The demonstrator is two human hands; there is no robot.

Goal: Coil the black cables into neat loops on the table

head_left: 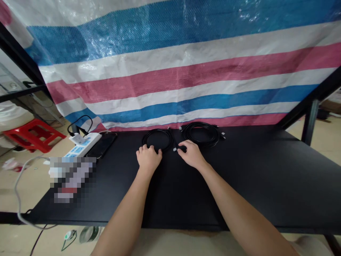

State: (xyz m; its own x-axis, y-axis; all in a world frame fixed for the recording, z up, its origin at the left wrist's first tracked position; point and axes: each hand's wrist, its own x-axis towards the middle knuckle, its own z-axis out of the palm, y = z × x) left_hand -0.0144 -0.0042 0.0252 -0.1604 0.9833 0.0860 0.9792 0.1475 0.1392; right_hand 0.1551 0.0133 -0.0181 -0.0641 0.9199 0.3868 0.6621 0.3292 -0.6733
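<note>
Tabletop (pixel 255 185): left hand (pixel 149 157) and right hand (pixel 192 153) by two coils

From the head view, a left coil (pixel 145 137) and a right coil (pixel 188 131) of black cable lie at the tabletop's far edge, around its middle. The left hand rests against the left coil's near side, fingers bent down; whether they grip it, I cannot tell. The right hand is just short of the right coil, thumb and forefinger parted; whether dark cable lies between them, I cannot tell. A pale connector (pixel 174 149) sits beside that thumb. Near the far left corner lie a phone (pixel 103 145) and a power strip (pixel 89 139). A striped sheet (pixel 173 80) hangs behind the far edge.
</note>
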